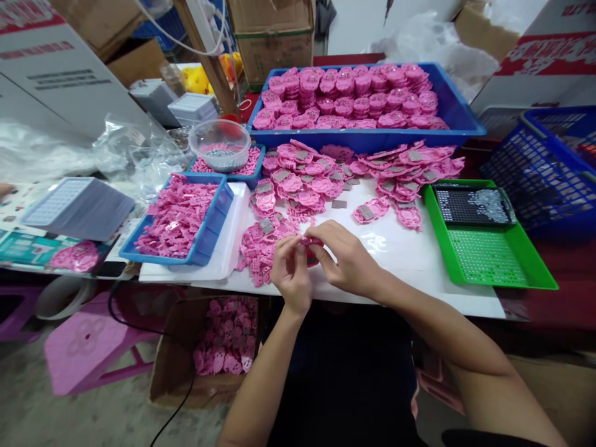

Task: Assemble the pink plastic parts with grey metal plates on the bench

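Note:
Close to the table's front edge, my left hand (293,273) and my right hand (347,257) meet with fingertips pinched on a small pink plastic part (305,241). My fingers cover most of that part, so its full shape is hidden. Left of my hands lies a heap of small pink plastic pieces (255,251). Beyond them are piled flat pink plastic shells (302,180), several with grey rectangular plates on them. One shell (371,211) lies apart on the white table surface (395,261), near a loose grey plate (339,203).
A long blue tray (363,140) of stacked pink parts stands at the back. On the left are a blue bin (209,239) and a clear tub (220,146). Right are a green tray (526,264) and a blue basket (549,167). A carton (174,354) of pink parts sits below.

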